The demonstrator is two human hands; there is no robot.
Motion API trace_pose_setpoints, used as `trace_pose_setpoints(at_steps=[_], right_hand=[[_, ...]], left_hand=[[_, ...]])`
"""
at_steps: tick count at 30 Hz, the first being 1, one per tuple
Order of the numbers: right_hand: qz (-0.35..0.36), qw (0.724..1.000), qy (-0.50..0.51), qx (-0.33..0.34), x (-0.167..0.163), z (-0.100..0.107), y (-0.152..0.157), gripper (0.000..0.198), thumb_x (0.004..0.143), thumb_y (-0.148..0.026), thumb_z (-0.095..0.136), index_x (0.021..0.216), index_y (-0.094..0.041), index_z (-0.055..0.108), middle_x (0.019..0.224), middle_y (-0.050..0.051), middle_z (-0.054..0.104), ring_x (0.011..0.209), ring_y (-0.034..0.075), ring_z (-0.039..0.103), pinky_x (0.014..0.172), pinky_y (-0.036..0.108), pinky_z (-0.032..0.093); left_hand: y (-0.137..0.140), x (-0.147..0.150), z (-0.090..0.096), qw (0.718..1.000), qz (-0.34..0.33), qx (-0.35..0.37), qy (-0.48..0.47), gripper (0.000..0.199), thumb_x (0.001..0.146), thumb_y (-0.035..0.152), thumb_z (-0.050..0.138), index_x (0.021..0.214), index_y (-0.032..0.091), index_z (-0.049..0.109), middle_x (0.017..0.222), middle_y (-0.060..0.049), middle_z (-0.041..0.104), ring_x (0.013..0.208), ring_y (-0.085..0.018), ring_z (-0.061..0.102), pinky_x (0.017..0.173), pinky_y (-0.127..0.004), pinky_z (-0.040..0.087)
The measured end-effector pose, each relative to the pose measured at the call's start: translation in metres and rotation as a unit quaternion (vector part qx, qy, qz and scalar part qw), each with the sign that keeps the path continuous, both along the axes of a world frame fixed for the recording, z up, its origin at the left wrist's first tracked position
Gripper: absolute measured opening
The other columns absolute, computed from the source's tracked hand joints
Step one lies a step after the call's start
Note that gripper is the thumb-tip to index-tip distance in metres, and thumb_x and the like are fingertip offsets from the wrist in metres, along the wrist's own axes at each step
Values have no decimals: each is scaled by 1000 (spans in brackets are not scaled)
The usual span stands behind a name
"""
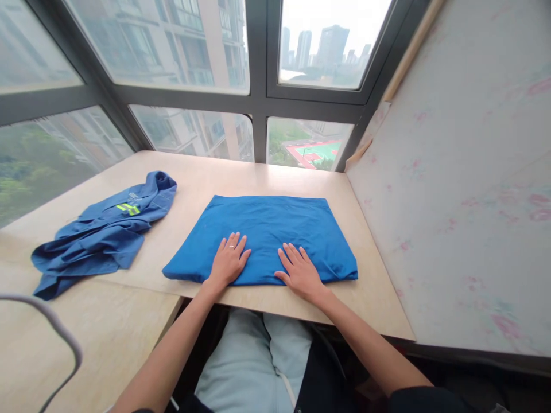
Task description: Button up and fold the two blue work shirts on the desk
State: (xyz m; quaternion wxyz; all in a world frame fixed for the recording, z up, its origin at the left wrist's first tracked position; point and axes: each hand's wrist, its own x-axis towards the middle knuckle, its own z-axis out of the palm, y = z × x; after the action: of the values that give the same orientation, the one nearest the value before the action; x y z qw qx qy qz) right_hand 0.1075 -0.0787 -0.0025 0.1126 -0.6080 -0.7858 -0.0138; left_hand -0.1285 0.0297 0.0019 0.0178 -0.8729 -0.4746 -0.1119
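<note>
A bright blue cloth [271, 221], folded into a wide flat shape, lies on the wooden tabletop in front of me. My left hand [229, 261] rests palm down on its near left part, fingers spread, a ring on one finger. On the near right part my right hand [300, 272] lies flat too, its fingers slightly apart and thumb pointing inward. Neither hand grips the cloth. Some creases run across its surface, mostly near the right hand. What garment or sheet it is, I cannot tell.
A crumpled darker blue work garment [107, 229] with yellow reflective strips lies at the left. The tabletop [379, 287] meets a flowered wall [456, 201] on the right and grey-framed windows [258, 103] behind. A grey cable [64, 338] curves at the lower left.
</note>
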Motion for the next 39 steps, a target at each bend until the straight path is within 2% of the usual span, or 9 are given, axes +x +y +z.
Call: trace_pose_setpoints(at_steps=[6,11,13,15,19,22,27,34,39], right_hand=[[-81,997,12,-8,95,-11,-41,65,99,-56,36,151,-18,39,157,15,34,146,31,31,119,53,25],[-93,989,118,-14,134,-15,-63,68,97,-59,39,153,-20,35,156,13,37,146,30,32,118,54,28],[-130,974,184,17,142,-12,-74,70,96,-59,42,152,-18,35,155,16,38,144,29,36,116,52,33],[-182,953,233,67,146,-6,-85,66,94,-59,49,145,-17,43,151,17,44,140,30,42,114,51,36],[-222,933,255,120,152,3,-106,43,88,-57,61,111,-21,65,129,14,61,124,30,55,110,51,41],[-217,934,265,100,151,4,-112,35,86,-56,63,93,-23,69,117,12,65,115,30,59,105,51,44],[-224,925,293,91,144,5,-107,24,88,-46,62,85,-23,70,116,12,68,111,29,62,102,51,46],[-150,953,261,41,160,18,-105,15,87,-31,59,76,-25,67,128,9,63,124,29,53,108,52,40],[-159,942,293,-25,164,17,-107,17,87,-34,58,78,-23,68,135,10,59,128,29,52,109,50,39]], left_hand=[[5,-82,2,996,84,17,34,61,97,46,32,142,9,50,150,-20,45,141,-34,40,114,-51,31],[-3,-114,4,988,152,15,15,63,95,46,28,142,10,51,149,-21,46,138,-35,43,110,-53,35],[-7,-117,5,985,171,12,4,64,95,46,26,142,10,52,148,-20,48,138,-35,43,109,-53,35],[-10,-119,6,983,181,10,1,66,95,47,24,141,8,52,147,-22,48,137,-36,43,109,-55,34],[-10,-119,6,982,189,10,-4,68,95,48,22,140,8,52,146,-23,48,137,-37,43,109,-56,33],[-9,-118,6,983,184,13,-6,69,96,49,20,140,7,52,146,-23,48,137,-37,43,109,-57,33],[-5,-119,9,986,165,20,10,75,96,51,14,139,3,52,144,-26,49,134,-38,45,106,-58,36],[6,-124,12,989,144,11,34,77,95,50,12,140,0,49,144,-29,47,133,-42,44,103,-62,37],[8,-126,10,989,143,8,48,74,95,48,13,141,1,48,145,-29,46,134,-41,43,103,-62,36]])
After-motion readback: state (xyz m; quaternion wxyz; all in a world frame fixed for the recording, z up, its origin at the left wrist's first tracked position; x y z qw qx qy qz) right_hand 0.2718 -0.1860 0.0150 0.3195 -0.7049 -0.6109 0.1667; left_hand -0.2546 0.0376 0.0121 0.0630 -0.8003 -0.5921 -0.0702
